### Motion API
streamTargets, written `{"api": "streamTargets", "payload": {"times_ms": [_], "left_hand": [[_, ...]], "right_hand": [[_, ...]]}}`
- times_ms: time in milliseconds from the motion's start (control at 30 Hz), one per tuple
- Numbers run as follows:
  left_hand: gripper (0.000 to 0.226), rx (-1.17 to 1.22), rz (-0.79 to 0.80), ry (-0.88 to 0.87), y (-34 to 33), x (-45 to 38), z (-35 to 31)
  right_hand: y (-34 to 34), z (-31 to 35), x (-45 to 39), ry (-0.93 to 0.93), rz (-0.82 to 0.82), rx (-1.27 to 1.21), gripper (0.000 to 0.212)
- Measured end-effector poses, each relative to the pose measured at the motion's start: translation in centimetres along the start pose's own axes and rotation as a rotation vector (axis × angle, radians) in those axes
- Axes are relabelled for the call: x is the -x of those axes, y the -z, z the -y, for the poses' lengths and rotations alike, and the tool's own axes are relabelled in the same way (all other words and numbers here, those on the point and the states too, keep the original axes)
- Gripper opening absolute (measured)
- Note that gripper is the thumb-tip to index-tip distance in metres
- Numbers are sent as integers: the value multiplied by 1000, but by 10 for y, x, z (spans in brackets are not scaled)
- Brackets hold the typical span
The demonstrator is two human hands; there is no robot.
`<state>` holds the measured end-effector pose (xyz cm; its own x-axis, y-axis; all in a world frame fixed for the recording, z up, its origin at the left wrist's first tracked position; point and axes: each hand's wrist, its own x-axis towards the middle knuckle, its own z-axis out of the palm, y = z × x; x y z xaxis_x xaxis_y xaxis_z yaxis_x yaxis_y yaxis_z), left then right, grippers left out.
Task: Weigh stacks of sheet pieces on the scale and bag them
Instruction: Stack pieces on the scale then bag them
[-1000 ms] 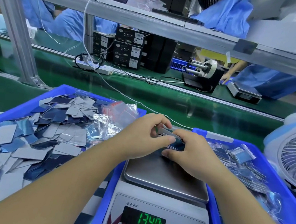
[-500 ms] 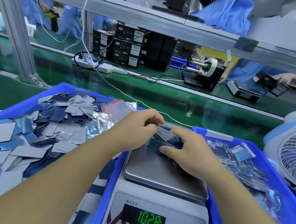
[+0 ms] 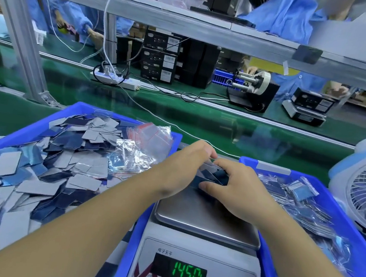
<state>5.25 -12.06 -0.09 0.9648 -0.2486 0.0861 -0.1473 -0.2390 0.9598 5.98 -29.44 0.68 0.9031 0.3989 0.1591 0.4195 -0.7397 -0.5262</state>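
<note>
A green conveyor belt (image 3: 201,122) runs across the far side of your station under an aluminium frame. Near you, the digital scale (image 3: 198,251) sits between two blue bins; its display (image 3: 189,275) shows green digits. Your left hand (image 3: 183,169) and right hand (image 3: 237,188) meet over the far edge of the weighing pan (image 3: 203,220), both grasping the stack of dark sheet pieces (image 3: 211,178) resting there. The left bin (image 3: 72,112) holds loose sheet pieces (image 3: 40,169) and empty clear bags (image 3: 148,139). The right bin (image 3: 358,233) holds bagged stacks (image 3: 302,192).
</note>
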Motion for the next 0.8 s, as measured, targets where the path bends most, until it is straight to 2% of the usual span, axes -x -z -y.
{"api": "streamTargets", "payload": {"times_ms": [67,167,367,433,533,600,700,800], "left_hand": [[52,-159,21,-47,-2,1,1],[63,-312,5,-40,-2,2,1],[63,-442,64,-34,-5,5,3],[60,-309,53,-46,-3,4,3],[30,25,-60,-50,1,0,-3],[26,145,-103,-64,2,-3,-6],[35,152,-3,-67,-2,-1,-7],[28,86,10,-47,0,2,-5]], "right_hand": [[-1,-1,0,4,-4,0,22],[-3,-1,0,14,-1,-15,20],[-8,4,1,34,-24,-23,25],[-8,4,1,34,-15,-4,24],[-6,3,1,21,-24,29,24],[-5,4,1,11,-30,14,25],[-6,6,3,14,-17,-16,40],[-5,7,2,17,-31,-19,46]]}}
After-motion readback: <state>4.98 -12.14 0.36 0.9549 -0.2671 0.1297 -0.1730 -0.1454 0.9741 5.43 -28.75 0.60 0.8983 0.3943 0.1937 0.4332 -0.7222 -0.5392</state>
